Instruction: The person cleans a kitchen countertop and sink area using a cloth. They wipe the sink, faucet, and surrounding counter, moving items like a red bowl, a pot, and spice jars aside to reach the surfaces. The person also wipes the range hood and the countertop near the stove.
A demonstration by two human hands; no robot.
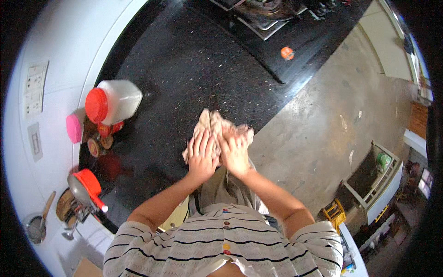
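A crumpled pale pink-beige cloth (205, 121) lies bunched on the black speckled countertop (184, 69), close to its near right edge. My left hand (203, 152) presses down on the cloth's left part, fingers pointing away from me and bent over its folds. Beside it, my right hand (236, 151) grips the right part, with folds bulging out past the fingertips. The two hands are side by side, thumbs close together. The cloth's underside is hidden.
Along the left wall stand a clear jar with a red lid (97, 105), a pink-lidded container (74, 128), small jars and a red-handled strainer (87, 184). A gas stove (265, 23) is at the far end, near an orange round item (287, 53). Concrete floor (318, 124) lies right.
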